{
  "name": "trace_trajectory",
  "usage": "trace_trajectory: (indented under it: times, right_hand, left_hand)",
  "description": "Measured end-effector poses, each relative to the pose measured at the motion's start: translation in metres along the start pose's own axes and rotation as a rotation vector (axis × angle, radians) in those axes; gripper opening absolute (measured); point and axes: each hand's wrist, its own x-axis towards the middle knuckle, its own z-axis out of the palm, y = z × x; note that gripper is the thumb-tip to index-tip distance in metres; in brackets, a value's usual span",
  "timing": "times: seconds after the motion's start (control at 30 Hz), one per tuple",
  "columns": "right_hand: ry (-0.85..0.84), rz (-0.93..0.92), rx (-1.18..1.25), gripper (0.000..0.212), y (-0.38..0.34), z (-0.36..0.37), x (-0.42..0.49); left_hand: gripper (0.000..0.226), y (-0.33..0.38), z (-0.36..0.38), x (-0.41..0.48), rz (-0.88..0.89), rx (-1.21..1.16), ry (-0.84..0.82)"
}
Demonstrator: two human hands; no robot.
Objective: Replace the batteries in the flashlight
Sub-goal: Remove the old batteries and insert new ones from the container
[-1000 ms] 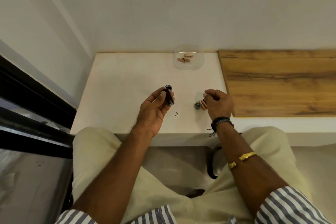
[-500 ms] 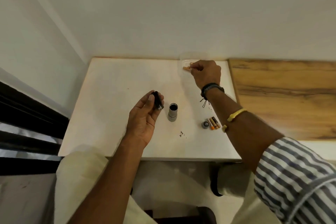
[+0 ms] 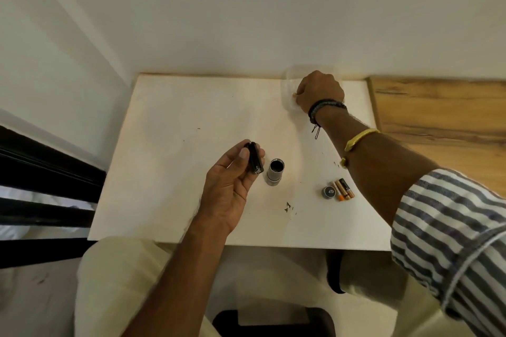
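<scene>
Two hands work over the white desk: the left hand holds a black battery holder between thumb and fingers, just beside the silver flashlight body, which stands upright and open-topped. The right hand is curled closed inside a blurred clear container at the desk's far edge; what it grips is hidden. Three batteries lie touching a dark end cap near the right forearm.
</scene>
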Motion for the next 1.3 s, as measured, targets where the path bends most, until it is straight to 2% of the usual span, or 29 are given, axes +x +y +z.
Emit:
trace_trajectory:
  times: [0.07,0.13,0.23,0.33,0.47,0.63,0.77,0.9,1.1,1.2,1.3]
  right_hand:
    - [-0.02,0.007,0.0,0.029,-0.001,-0.001,0.001]
    - [-0.018,-0.011,0.001,0.026,-0.001,-0.003,0.001]
    - [0.077,-0.053,0.062,0.022,-0.002,-0.008,-0.008]
    - [0.177,-0.092,0.189,0.017,-0.001,-0.016,-0.031]
    - [0.227,-0.101,0.458,0.014,0.003,-0.032,-0.081]
    - [0.139,-0.082,0.889,0.015,0.008,-0.048,-0.162]
    - [0.049,-0.113,1.071,0.014,0.014,-0.052,-0.219]
    - [-0.016,-0.115,1.142,0.006,0.024,-0.05,-0.26]
    - [-0.051,-0.138,1.182,0.007,0.033,-0.047,-0.284]
    - [-0.041,-0.175,1.128,0.012,0.034,-0.046,-0.287]
    - [0.038,-0.222,0.996,0.011,0.036,-0.044,-0.286]
  left_hand:
    - [0.027,0.001,0.0,-0.002,0.002,0.012,0.002]
    - [0.028,0.001,0.0,-0.003,0.008,0.01,0.002]
    - [0.029,0.003,0.002,-0.004,0.015,0.02,-0.004]
    - [0.03,0.006,0.006,-0.009,0.021,0.029,-0.005]
    - [0.032,0.007,0.011,-0.019,0.035,0.052,-0.023]
    - [0.037,0.008,0.018,-0.04,0.051,0.086,-0.047]
    - [0.034,0.003,0.024,-0.057,0.047,0.144,-0.089]
    - [0.034,-0.005,0.027,-0.07,0.05,0.217,-0.095]
    - [0.022,-0.014,0.027,-0.082,0.059,0.341,-0.07]
    - [0.025,-0.017,0.026,-0.084,0.056,0.357,-0.053]
    - [0.027,-0.018,0.026,-0.085,0.058,0.376,-0.048]
